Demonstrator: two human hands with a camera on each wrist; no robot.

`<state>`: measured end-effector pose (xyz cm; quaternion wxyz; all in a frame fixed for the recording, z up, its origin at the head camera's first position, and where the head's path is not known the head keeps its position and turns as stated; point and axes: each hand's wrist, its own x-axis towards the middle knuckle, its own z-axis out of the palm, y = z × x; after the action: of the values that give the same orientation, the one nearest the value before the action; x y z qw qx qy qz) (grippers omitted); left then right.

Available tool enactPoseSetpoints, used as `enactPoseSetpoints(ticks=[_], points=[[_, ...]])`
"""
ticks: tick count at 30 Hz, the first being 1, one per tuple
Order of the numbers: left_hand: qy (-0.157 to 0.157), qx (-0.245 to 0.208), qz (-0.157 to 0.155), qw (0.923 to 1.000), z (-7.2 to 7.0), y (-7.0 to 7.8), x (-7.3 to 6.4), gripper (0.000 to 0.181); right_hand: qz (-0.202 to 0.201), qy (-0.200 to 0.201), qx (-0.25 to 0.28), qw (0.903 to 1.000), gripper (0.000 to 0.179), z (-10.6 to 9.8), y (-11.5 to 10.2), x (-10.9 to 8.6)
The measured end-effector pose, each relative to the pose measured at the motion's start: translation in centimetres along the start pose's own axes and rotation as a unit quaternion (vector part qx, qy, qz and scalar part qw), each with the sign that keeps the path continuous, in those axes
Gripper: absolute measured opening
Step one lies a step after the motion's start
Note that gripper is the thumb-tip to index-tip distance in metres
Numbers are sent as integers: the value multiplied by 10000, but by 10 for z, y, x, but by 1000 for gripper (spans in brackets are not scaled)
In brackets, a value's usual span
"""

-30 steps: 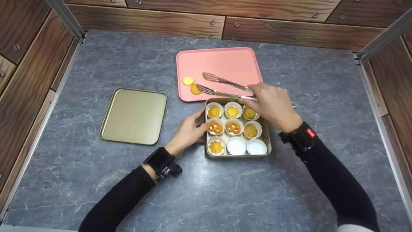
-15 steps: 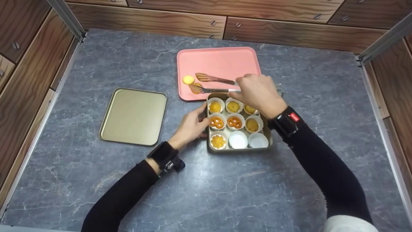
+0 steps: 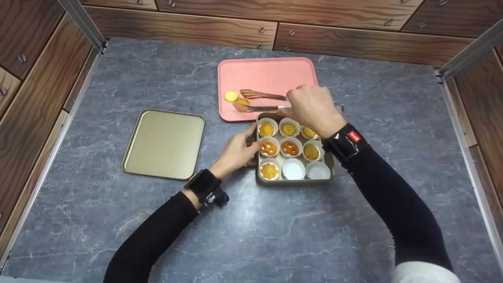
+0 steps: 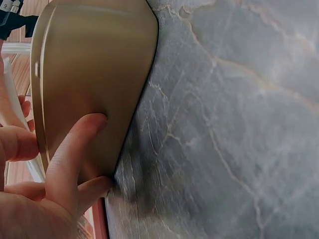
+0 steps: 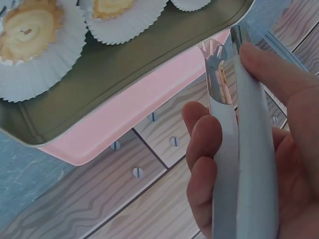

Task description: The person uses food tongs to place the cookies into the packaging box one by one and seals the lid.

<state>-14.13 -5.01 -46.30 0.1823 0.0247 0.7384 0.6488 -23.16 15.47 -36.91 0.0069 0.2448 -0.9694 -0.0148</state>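
In the head view my left hand [image 3: 235, 152] holds the left side of a gold tin [image 3: 333, 173]; the left wrist view shows fingers pressed on the tin's wall and the thumb at its rim. White paper cups fill the tin, most with cookies; two at the near right, such as the paper cup [image 3: 294, 169], hold none. My right hand [image 3: 312, 108] grips metal tongs [image 3: 267, 95] by white handles, also seen in the right wrist view. The parted tong tips are over two round cookies [image 3: 231, 96] on a pink tray [image 3: 275, 72]; the near tip partly hides the darker cookie.
A flat gold lid [image 3: 163, 143] lies on the grey marbled table [image 3: 235, 236] to the left of the tin. Behind the tin is the tray, close against its far edge. Wood-patterned panels [image 3: 177, 23] border the table at the back and both sides.
My right hand with the tongs has moved left, with their tips now over the cookies. The tin has moved slightly away from me and rightward, my left hand still on it.
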Motion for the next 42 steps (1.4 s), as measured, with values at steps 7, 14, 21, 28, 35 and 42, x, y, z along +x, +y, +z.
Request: enactPoseSetpoints(ticks=[7, 14, 21, 28, 35, 42], points=[[-69, 3, -30, 10000, -1, -2, 1, 72, 76, 64, 236, 9997, 42, 10, 19, 0], [-87, -21, -127, 9999, -1, -1, 2, 72, 431, 7, 457, 9980, 42, 20, 38, -1], [-71, -35, -141, 9999, -1, -2, 2, 72, 448, -26, 588, 9973, 46, 28, 39, 2], [-52, -165, -182, 9997, 0, -1, 2, 72, 483, 50, 710, 9963, 44, 34, 41, -2], [-59, -122, -240, 9996, 1, -1, 2, 72, 480, 82, 964, 9941, 43, 37, 46, -12], [-106, -150, -222, 9996, 0, -1, 1, 73, 528, 165, 989, 9936, 42, 40, 51, -22]])
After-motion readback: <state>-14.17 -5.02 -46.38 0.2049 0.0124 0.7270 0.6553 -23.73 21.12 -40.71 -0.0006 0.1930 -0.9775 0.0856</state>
